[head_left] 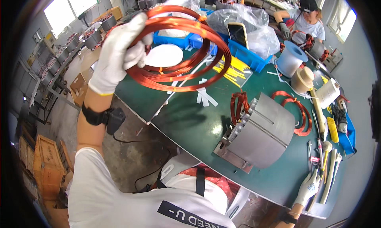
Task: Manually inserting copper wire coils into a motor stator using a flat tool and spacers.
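My left hand point(119, 49), in a white glove, is raised at the upper left and closed round a bundle of copper wire coils point(190, 83). Small yellow ties bind the loops, which hang above the table. My right hand point(308, 188), also gloved, lies low at the table's right edge, fingers stretched toward several long thin tools point(326, 148). Whether it touches one I cannot tell. Between the hands a grey metal stator point(264, 130) lies on its side on a metal base. Copper wire point(239, 105) sticks out of its left end. Another copper coil point(303, 117) lies behind it.
On the green table point(178, 125) are yellow strips point(234, 69), white strips point(205, 96), spools point(291, 57) and a blue bin point(254, 61) with a phone point(238, 34). A co-worker point(307, 17) sits at the far right. Wooden crates point(47, 168) stand on the floor at left.
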The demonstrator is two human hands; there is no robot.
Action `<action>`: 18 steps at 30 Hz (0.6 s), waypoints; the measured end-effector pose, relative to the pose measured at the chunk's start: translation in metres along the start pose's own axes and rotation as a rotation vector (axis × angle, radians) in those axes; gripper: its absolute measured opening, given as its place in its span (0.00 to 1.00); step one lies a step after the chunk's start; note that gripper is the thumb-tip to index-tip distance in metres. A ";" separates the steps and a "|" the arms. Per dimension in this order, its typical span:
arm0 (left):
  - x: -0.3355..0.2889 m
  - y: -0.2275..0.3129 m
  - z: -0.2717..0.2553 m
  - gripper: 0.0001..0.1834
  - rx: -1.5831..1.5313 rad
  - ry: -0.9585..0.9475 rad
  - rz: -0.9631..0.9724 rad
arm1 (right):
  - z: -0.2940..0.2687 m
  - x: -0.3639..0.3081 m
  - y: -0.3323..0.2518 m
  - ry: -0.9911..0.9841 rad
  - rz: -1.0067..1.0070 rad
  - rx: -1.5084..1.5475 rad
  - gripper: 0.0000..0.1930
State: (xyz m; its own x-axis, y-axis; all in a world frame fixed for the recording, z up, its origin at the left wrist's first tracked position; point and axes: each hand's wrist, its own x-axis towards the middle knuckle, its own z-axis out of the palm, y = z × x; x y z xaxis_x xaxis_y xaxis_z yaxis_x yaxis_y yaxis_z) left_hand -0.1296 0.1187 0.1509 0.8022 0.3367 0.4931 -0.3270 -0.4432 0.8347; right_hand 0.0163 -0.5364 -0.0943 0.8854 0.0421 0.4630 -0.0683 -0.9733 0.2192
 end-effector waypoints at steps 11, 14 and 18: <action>-0.044 0.069 0.006 0.30 0.092 -0.169 -0.220 | -0.267 0.061 -0.147 0.354 -0.571 0.823 0.30; -0.062 0.088 -0.003 0.32 0.012 -0.291 -0.367 | -0.322 0.080 -0.207 0.392 -0.934 0.937 0.32; -0.072 0.117 -0.006 0.28 0.095 -0.540 -0.525 | -0.352 0.097 -0.257 0.117 -1.354 1.285 0.24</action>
State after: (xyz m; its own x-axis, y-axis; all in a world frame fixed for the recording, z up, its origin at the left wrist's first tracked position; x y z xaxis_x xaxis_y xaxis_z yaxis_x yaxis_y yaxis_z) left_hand -0.2288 0.0475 0.2144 0.9818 0.0805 -0.1721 0.1900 -0.4149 0.8898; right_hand -0.0419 -0.2029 0.1968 0.0001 0.7913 0.6114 0.9564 0.1786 -0.2313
